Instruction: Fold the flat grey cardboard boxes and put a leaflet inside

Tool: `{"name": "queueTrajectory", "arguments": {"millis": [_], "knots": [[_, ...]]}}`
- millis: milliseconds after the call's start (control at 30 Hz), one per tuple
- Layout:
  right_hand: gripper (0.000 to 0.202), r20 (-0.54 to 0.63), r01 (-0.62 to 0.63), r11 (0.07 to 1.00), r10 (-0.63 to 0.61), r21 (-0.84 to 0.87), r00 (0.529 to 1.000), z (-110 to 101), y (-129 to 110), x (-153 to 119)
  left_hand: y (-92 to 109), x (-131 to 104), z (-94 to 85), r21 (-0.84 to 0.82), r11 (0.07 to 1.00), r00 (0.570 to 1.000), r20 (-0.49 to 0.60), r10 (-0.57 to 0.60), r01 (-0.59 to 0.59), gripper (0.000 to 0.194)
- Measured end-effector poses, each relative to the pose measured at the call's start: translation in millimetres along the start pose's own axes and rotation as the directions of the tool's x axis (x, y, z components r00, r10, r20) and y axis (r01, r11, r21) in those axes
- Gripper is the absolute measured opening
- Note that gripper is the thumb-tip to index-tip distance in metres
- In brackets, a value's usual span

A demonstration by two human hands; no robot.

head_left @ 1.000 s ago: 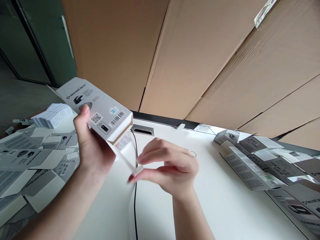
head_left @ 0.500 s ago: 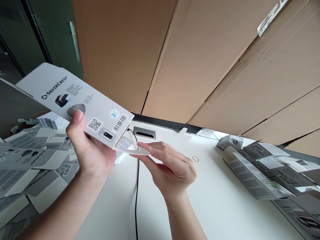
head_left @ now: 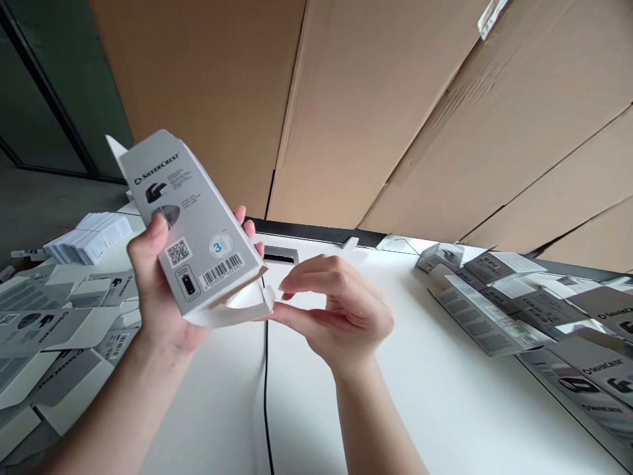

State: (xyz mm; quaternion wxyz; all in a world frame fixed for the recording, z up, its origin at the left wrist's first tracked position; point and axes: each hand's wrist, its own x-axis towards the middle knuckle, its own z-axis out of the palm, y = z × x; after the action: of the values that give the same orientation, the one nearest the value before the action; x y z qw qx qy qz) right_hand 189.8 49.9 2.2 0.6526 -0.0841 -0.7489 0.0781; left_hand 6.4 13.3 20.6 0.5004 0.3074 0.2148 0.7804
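My left hand (head_left: 165, 284) is wrapped around a grey and white SilverCrest carton (head_left: 190, 218), thumb on the printed face and fingertips showing past its far side. The carton is tilted, and its upper end has a flap (head_left: 115, 150) standing out. At the lower end, a white end flap (head_left: 232, 313) is bent outward, with the opening partly visible. My right hand (head_left: 336, 310) is at this flap's edge. Its thumb tip touches the flap, while the bent index finger is slightly apart from the thumb.
Flattened SilverCrest cartons (head_left: 44, 330) lie in a pile at left, near a stack of folded papers (head_left: 91, 237). More cartons (head_left: 494, 310) are heaped at right. A black cable (head_left: 267, 396) crosses the white table (head_left: 306, 409); large cardboard (head_left: 346, 119) stands behind.
The carton has turned more upright, and its lower end has moved slightly left. My right index finger has come off the flap, which was pinched before. The view has shifted a little.
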Motion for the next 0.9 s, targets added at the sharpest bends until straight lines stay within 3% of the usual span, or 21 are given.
{"name": "queueTrajectory", "arguments": {"millis": [133, 433, 533, 633, 700, 800, 900], "knots": [[0.028, -0.006, -0.015, 0.998, 0.015, 0.061, 1.0, -2.9, 2.1, -0.7, -4.0, -7.7, 4.7, -0.002, 0.996, 0.995, 0.051, -0.085, 0.086, 0.053], [0.026, -0.04, -0.076, 0.987, 0.082, 0.141, 0.996, 0.8, 3.2, -4.0, -3.8, -10.6, 6.9, -0.003, 0.998, 0.996, 0.048, -0.069, 0.069, 0.051], [0.031, -0.055, -0.053, 0.996, 0.057, 0.078, 0.997, 0.9, -0.3, -1.8, -4.6, -10.0, 5.9, -0.016, 1.0, 0.999, 0.033, -0.024, 0.024, 0.049], [0.037, -0.071, 0.023, 1.0, -0.023, 0.003, 0.997, -1.0, -2.7, 1.9, -2.6, -8.1, 2.8, -0.043, 0.997, 0.996, 0.061, -0.063, 0.066, 0.043], [0.039, -0.074, 0.078, 0.997, -0.078, -0.012, 0.994, -3.5, -2.8, 4.1, -0.2, -6.5, -0.3, -0.088, 0.987, 0.986, 0.109, -0.123, 0.133, 0.051], [0.037, -0.056, 0.122, 0.991, -0.125, -0.056, 0.991, -8.6, -2.3, 5.0, 1.9, -5.1, -4.7, -0.148, 0.971, 0.971, 0.176, -0.161, 0.187, 0.078], [0.032, -0.013, 0.157, 0.983, -0.158, -0.091, 0.987, -13.4, -4.2, 4.1, 0.7, -6.2, -5.4, -0.147, 0.964, 0.957, 0.22, -0.188, 0.223, 0.082]]}}
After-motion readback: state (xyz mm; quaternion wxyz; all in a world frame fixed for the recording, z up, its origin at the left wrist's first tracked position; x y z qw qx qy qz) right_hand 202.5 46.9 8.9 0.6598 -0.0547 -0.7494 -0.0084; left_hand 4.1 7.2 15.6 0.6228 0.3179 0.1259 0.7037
